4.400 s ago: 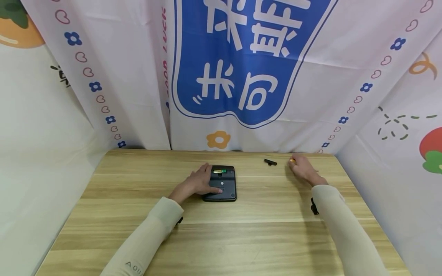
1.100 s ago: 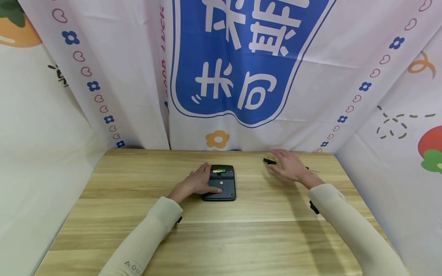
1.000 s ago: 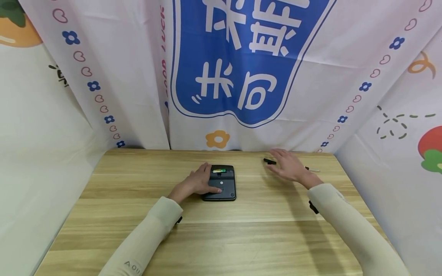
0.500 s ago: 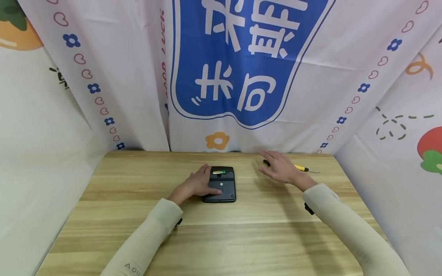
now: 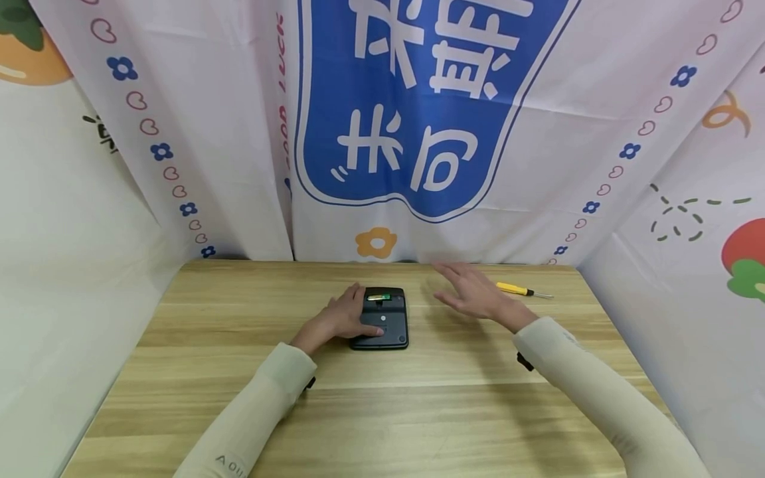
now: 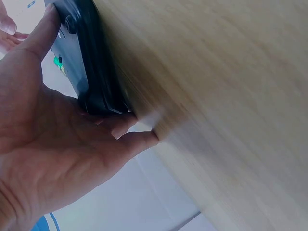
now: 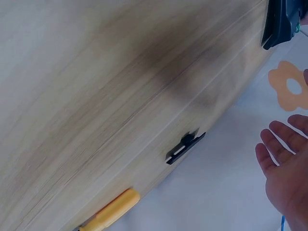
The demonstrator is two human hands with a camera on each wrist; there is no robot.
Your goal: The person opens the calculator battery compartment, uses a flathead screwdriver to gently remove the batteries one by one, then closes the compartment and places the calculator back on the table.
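Fingers (image 6: pixel 140 140) of the left hand (image 5: pixel 337 317): set against the left side of one black device (image 5: pixel 391 325), probably a calculator, with the thumb laid across its back; a steady hold, apparently meant to stop it sliding. Device: back upward on the wood-grain table (image 5: pixel 382 418), in the far half, presumably so that its recess faced up within reach. Battery (image 5: pixel 379 298), one, small, green and gold: seated in that recess at the device's far end, uncovered. Right hand (image 5: pixel 473 292): holding nothing, fingers extended and spread, raised above the table between device and screwdriver (image 5: pixel 512 289). Cover (image 7: pixel 185 147), one, small, black, tabbed: loose by the table's far edge, screened from the head view by the right hand, plain in the right wrist view; likely off to leave the battery bare. Screwdriver, one, yellow-handled: flat at the right, shaft pointing rightward, probably parked clear of the work yet handy. Backdrop (image 5: pixel 546 179), one, white cloth with a blue panel: hung behind the table.
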